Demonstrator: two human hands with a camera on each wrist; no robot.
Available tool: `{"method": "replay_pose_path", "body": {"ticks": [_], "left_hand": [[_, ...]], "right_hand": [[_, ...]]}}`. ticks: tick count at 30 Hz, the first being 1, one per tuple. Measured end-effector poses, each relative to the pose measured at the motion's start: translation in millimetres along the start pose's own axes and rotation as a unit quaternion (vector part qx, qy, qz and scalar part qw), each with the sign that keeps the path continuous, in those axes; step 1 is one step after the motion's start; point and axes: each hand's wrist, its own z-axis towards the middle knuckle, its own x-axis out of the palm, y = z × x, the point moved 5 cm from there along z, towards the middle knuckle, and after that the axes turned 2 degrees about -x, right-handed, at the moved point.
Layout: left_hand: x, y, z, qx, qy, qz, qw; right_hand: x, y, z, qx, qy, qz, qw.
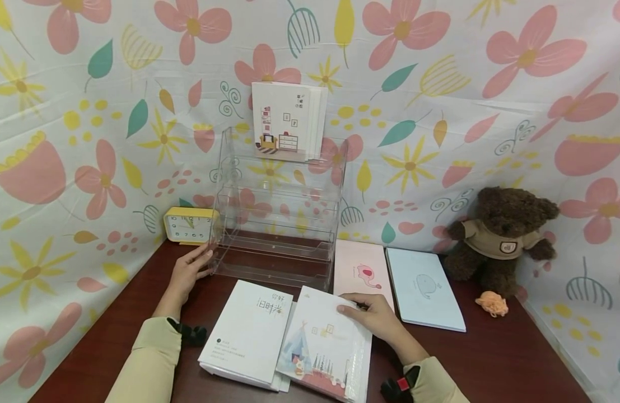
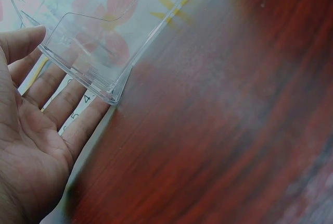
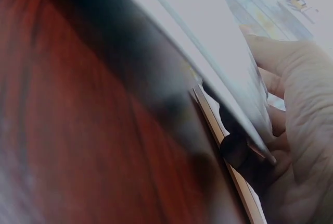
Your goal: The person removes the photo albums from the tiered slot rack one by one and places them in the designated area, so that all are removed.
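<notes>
A clear tiered acrylic rack stands against the patterned backdrop, with white illustrated notebooks in its top tier. My left hand rests its fairly straight fingers against the outer side of the rack's left panel, the thumb near its front edge. My right hand grips a white notebook with a tent drawing by its upper right edge. Its thumb lies over the cover, and the other fingers are partly hidden. In the right wrist view, this notebook is tilted above the table.
A stack of white notebooks lies left of the held one. Pink and light blue notebooks lie right of the rack. A yellow clock is behind my left hand; a teddy bear and orange crumpled item are far right.
</notes>
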Motion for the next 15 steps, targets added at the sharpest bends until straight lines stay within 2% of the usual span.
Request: {"method": "replay_pose_path", "body": {"ticks": [6, 15], "left_hand": [[-0.1, 0.7, 0.3, 0.006, 0.000, 0.001, 1.0000], [0.0, 0.1, -0.9, 0.010, 0.003, 0.004, 0.9999]], "right_hand": [[0.6, 1.6, 0.5, -0.020, -0.013, -0.032, 0.999], [0.9, 5.3, 0.6, -0.031, -0.015, -0.044, 0.998]]}}
